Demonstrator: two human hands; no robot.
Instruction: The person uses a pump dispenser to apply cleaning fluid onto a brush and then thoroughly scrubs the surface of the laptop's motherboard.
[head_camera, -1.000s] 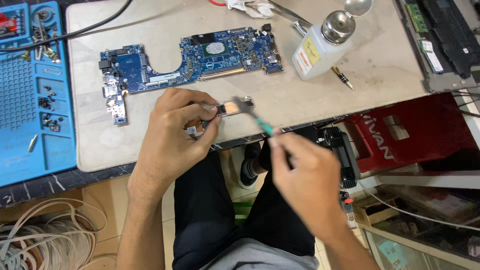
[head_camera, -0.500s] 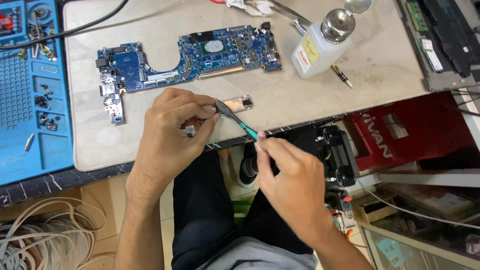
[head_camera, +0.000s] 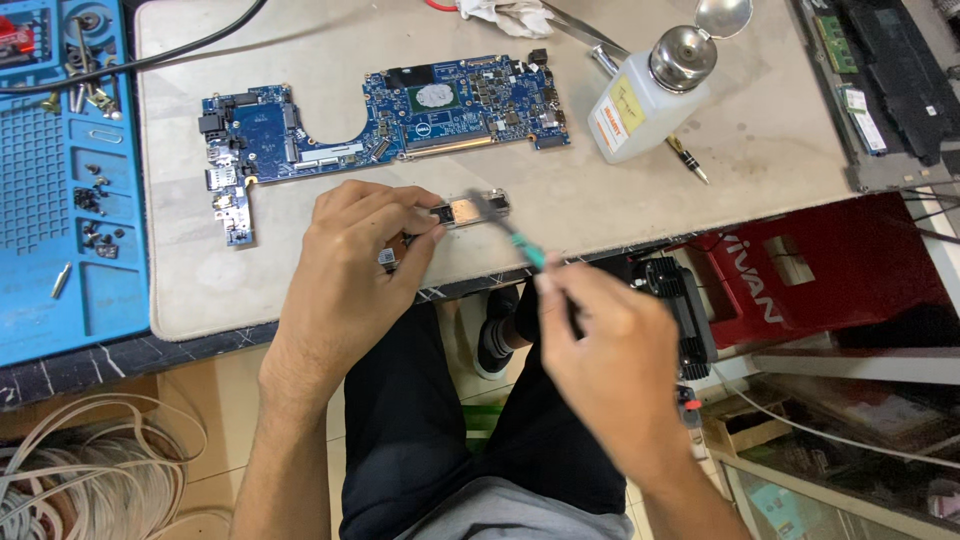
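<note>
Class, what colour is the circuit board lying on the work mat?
Blue, seen in the head view: the circuit board on the beige work mat.

Both forearms were bare to the edge of the view, with no sleeves, watch, rings or gloves on the left hand (head_camera: 345, 270) or the right hand (head_camera: 610, 350). The legs wore dark, near-black trousers (head_camera: 420, 420), and a strip of grey shirt (head_camera: 500, 510) showed at the waist. One foot below wore a dark shoe (head_camera: 495, 340) with a lighter sole edge.
</note>
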